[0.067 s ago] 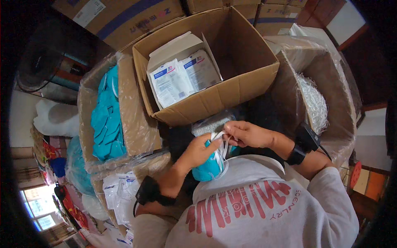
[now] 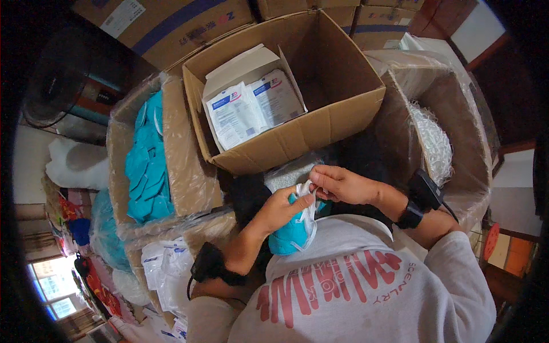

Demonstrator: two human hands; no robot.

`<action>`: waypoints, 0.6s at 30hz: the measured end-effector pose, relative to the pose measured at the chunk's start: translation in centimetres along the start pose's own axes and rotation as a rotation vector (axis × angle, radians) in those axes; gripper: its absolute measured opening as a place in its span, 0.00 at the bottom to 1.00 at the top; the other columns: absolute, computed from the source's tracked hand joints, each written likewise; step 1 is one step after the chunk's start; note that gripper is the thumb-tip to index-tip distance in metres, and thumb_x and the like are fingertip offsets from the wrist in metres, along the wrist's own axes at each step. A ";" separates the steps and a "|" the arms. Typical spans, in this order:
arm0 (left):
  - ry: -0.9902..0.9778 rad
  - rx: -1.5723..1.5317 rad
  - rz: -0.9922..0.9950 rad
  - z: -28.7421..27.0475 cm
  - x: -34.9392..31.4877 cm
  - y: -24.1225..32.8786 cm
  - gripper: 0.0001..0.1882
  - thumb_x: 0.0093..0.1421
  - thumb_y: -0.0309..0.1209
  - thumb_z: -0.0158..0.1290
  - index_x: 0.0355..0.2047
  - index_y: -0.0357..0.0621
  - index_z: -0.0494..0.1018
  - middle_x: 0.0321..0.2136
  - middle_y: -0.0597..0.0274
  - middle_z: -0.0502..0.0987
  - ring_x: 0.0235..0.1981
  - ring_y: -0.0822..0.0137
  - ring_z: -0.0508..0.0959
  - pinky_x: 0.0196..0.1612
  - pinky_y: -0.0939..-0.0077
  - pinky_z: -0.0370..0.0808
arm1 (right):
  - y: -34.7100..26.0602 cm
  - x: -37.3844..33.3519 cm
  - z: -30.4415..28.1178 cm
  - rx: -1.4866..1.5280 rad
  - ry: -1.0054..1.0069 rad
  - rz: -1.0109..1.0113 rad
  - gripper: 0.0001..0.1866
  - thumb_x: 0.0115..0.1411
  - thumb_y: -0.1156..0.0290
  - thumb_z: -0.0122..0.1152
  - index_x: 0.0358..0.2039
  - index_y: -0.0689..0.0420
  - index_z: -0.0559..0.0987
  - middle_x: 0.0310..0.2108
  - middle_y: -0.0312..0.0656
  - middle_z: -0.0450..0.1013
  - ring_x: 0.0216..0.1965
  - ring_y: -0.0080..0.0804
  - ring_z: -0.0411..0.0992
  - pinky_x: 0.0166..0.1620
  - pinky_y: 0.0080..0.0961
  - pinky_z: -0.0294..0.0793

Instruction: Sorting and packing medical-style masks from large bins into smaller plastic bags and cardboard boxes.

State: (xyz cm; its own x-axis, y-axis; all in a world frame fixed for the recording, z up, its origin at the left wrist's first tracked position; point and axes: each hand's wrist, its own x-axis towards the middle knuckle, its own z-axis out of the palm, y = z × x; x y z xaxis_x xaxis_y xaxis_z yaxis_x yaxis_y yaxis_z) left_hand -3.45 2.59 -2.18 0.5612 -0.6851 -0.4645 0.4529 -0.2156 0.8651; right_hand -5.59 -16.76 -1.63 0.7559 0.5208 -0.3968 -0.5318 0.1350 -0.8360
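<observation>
My left hand (image 2: 281, 207) grips a teal face mask (image 2: 290, 235) held against my chest. My right hand (image 2: 341, 184) pinches the mask's white elastic strap (image 2: 309, 195) just above it, fingertips close to my left thumb. Both wrists carry black wrist devices. In front of my hands stands an open cardboard box (image 2: 320, 128) holding white sealed packets (image 2: 251, 108) with blue print. A clear plastic bag (image 2: 289, 174) lies under my hands.
At left, a plastic-lined carton (image 2: 183, 166) holds several teal masks (image 2: 144, 166). At right, another lined carton (image 2: 457, 143) holds white elastic material (image 2: 432, 140). White packets (image 2: 166, 268) pile at lower left. More cartons (image 2: 171, 23) stack behind. A fan (image 2: 54, 80) stands at far left.
</observation>
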 end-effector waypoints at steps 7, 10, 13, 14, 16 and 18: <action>-0.134 0.156 -0.090 0.3 1.3 -0.4 0.16 0.56 0.40 0.50 0.32 0.38 0.73 0.25 0.66 0.74 0.27 0.79 0.71 0.32 0.83 0.68 | 0.9 -0.8 -0.9 -0.168 0.011 -0.148 0.11 0.62 0.61 0.44 0.30 0.54 0.66 0.21 0.30 0.61 0.21 0.14 0.57 0.23 0.13 0.58; -0.103 0.210 -0.056 -0.6 1.1 -0.8 0.16 0.57 0.40 0.49 0.33 0.38 0.73 0.24 0.67 0.73 0.27 0.79 0.70 0.32 0.83 0.67 | 0.5 -1.2 -1.0 0.098 0.021 0.038 0.12 0.61 0.58 0.45 0.31 0.53 0.66 0.21 0.30 0.61 0.20 0.14 0.55 0.21 0.13 0.55; -0.084 0.103 -0.048 -1.0 0.5 -0.6 0.17 0.58 0.41 0.48 0.35 0.38 0.72 0.25 0.68 0.72 0.27 0.79 0.70 0.32 0.84 0.67 | 1.0 -1.1 -0.1 0.432 0.050 0.123 0.13 0.61 0.56 0.45 0.33 0.53 0.66 0.19 0.28 0.59 0.18 0.14 0.53 0.18 0.12 0.52; -0.081 0.071 -0.057 -1.2 0.3 -0.3 0.17 0.58 0.41 0.48 0.35 0.38 0.72 0.25 0.68 0.72 0.27 0.79 0.70 0.32 0.83 0.67 | 0.6 -1.1 0.3 0.487 0.064 0.149 0.13 0.61 0.55 0.44 0.33 0.53 0.66 0.19 0.28 0.58 0.18 0.14 0.52 0.18 0.11 0.51; -0.075 0.007 -0.074 -1.6 -0.2 0.2 0.17 0.58 0.41 0.48 0.36 0.38 0.71 0.25 0.69 0.72 0.27 0.79 0.70 0.32 0.83 0.67 | 0.6 -0.8 0.8 0.600 0.089 0.171 0.16 0.60 0.53 0.44 0.32 0.54 0.66 0.18 0.28 0.57 0.17 0.14 0.51 0.16 0.11 0.49; -0.129 0.095 -0.060 -2.4 -0.5 0.3 0.17 0.58 0.41 0.48 0.35 0.38 0.72 0.25 0.69 0.72 0.27 0.78 0.70 0.32 0.82 0.68 | 0.2 -0.6 1.4 0.650 0.094 0.183 0.17 0.60 0.52 0.44 0.31 0.55 0.66 0.18 0.28 0.57 0.16 0.14 0.50 0.15 0.11 0.48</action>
State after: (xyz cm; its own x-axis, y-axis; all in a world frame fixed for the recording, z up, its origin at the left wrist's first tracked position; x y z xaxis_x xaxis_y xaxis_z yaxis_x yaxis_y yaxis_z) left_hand -1.92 4.55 -2.11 0.4388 -0.7513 -0.4929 0.4117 -0.3195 0.8535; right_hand -6.69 -15.86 -1.07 0.6463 0.5116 -0.5661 -0.7533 0.5462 -0.3664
